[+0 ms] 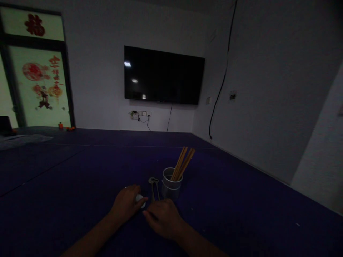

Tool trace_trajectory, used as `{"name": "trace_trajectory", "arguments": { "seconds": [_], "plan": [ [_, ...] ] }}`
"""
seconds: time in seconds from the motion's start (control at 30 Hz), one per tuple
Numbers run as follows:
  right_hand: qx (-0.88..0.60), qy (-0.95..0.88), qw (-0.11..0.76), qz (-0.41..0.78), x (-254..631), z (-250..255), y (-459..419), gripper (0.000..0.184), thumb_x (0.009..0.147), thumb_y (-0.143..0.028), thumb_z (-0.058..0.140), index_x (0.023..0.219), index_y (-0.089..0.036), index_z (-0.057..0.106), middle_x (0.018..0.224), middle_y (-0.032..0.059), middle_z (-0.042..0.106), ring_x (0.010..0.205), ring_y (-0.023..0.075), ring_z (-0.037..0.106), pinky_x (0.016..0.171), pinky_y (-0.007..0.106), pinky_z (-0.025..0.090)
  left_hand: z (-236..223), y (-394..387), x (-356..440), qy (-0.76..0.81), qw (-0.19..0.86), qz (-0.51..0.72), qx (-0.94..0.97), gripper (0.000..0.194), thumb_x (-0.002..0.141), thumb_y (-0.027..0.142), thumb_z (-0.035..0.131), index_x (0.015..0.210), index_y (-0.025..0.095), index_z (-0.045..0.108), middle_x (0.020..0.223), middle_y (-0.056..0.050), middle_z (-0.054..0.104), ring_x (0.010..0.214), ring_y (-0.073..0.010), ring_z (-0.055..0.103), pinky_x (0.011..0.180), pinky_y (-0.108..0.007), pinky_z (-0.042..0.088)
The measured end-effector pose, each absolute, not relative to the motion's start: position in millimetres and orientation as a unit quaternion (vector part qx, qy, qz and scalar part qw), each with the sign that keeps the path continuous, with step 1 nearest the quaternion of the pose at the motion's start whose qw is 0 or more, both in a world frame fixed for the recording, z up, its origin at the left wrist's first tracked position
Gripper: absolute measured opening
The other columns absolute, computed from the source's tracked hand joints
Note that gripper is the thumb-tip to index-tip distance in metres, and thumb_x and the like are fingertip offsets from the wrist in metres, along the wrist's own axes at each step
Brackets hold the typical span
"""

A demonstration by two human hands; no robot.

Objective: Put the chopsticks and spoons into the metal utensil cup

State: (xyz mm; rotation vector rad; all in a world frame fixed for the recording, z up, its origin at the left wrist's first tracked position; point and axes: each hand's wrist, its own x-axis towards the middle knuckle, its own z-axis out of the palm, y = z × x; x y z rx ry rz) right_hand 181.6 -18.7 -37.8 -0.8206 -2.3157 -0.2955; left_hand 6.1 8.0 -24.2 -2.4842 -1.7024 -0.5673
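My left hand [125, 206] is curled over a small white round object [139, 199] on the dark blue surface [80, 185]. Close beside it, my right hand [164, 218] rests knuckles up, its fingers bent around the lower end of a thin metal tool [154, 187] that lies on the surface with its looped end pointing away from me. Just behind my right hand stands a grey metal cup [170, 185] holding several wooden chopsticks [183, 163] that lean to the right.
The dim room has a black wall-mounted screen [163, 75], wall sockets with cables [141, 115] and a frosted door with red decorations [40, 85] at the left. Small orange items [65, 126] lie at the surface's far left edge.
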Motion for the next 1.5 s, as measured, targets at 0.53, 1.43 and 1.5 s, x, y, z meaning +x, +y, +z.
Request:
{"name": "trace_trajectory", "arguments": {
  "seconds": [0.53, 1.43, 1.5],
  "plan": [
    [-0.308, -0.886, 0.325, -0.121, 182, -36, -20, 0.028, 0.088, -0.028, 0.043, 0.069, -0.019, 0.06, 0.063, -0.0001, 0.068, 0.054, 0.0132, 0.062, 0.048, 0.025, 0.031, -30, 11, 5, -0.523, 0.036, -0.188, -0.83, 0.033, 0.089, 0.045, 0.04, 0.086, 0.019, 0.06, 0.094, -0.006, 0.06, 0.086, -0.0203, 0.059, 0.074, -0.031, 0.043],
    [-0.33, -0.889, 0.298, -0.111, 180, -39, -20, 0.031, 0.091, -0.032, 0.043, 0.07, -0.019, 0.062, 0.065, 0.0014, 0.068, 0.058, 0.0132, 0.063, 0.05, 0.024, 0.036, -33, 12, 4, -0.497, 0.04, -0.199, -0.844, 0.024, 0.089, 0.034, 0.037, 0.09, 0.018, 0.055, 0.095, -0.008, 0.06, 0.09, -0.022, 0.056, 0.082, -0.036, 0.043],
    [-0.33, -0.889, 0.296, -0.115, 180, -39, -19, 0.032, 0.092, -0.033, 0.042, 0.071, -0.019, 0.062, 0.065, 0.0018, 0.068, 0.058, 0.0129, 0.063, 0.05, 0.023, 0.036, -35, 13, 4, -0.494, 0.045, -0.209, -0.843, 0.024, 0.089, 0.034, 0.037, 0.089, 0.018, 0.054, 0.094, -0.007, 0.06, 0.09, -0.0219, 0.056, 0.084, -0.037, 0.042]
  ]
}}
